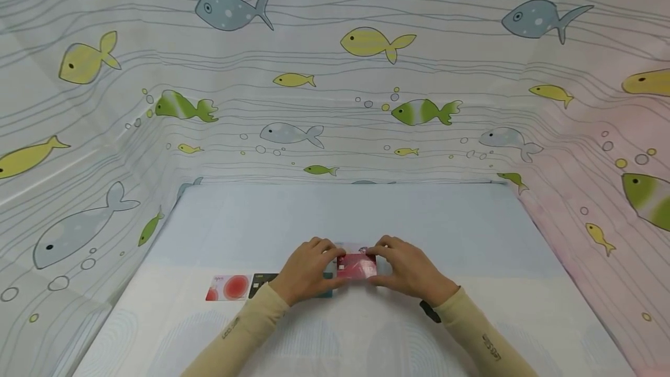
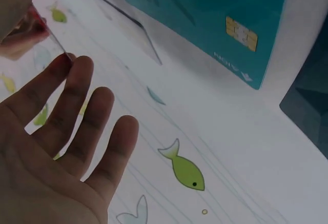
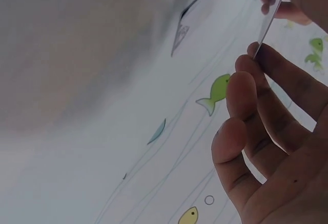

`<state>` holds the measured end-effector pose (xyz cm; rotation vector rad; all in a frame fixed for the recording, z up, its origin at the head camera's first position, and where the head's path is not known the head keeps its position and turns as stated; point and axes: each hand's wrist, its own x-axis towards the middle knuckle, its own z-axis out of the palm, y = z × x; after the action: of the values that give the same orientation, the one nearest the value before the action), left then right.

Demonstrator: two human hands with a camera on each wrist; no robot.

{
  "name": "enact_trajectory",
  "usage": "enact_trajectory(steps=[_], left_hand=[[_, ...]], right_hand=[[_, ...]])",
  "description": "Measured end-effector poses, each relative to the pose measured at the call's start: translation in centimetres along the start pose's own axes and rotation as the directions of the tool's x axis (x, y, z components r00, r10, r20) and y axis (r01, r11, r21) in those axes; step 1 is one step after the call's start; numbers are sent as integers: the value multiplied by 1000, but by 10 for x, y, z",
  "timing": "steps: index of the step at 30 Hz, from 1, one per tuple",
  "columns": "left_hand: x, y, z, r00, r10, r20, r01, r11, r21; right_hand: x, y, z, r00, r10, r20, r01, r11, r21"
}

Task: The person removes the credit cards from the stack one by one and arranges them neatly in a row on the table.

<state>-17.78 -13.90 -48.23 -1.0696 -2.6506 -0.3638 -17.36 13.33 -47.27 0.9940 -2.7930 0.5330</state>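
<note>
Between both hands is a red bank card [image 1: 357, 267], its printed face toward the head camera and a pale strip showing along its top. My left hand [image 1: 309, 269] pinches its left edge between thumb and fingers. The right hand [image 1: 410, 266] grips the opposite edge the same way. Seen from the right wrist, the card [image 3: 267, 26] is a thin line between thumb and fingertips, the other fingers loosely bent. A teal card [image 1: 327, 294] lies under and beside my left hand; its gold chip shows in the left wrist view.
Left of the hands, a white card with red circles [image 1: 227, 288] and a black card [image 1: 259, 284] lie in a row with the teal one. Fish-printed sheeting [image 1: 361, 92] walls the white table [image 1: 366, 336] at the back and sides. A black object [image 1: 430, 311] is at the right wrist.
</note>
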Motion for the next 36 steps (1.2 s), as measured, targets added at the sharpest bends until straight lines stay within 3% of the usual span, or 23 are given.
enact_trajectory(steps=[8,17,36], left_hand=[[-6,4,2,999,-8,45,7,1000,19],[-10,5,11,987,-35,156,31,999,30],[-12,3,12,976,-37,214,36,999,7]], right_hand=[[-3,-3,7,1000,-4,30,4,1000,3],[-7,-4,16,997,18,75,-19,1000,17],[-6,-5,27,990,18,143,-18,1000,-4]])
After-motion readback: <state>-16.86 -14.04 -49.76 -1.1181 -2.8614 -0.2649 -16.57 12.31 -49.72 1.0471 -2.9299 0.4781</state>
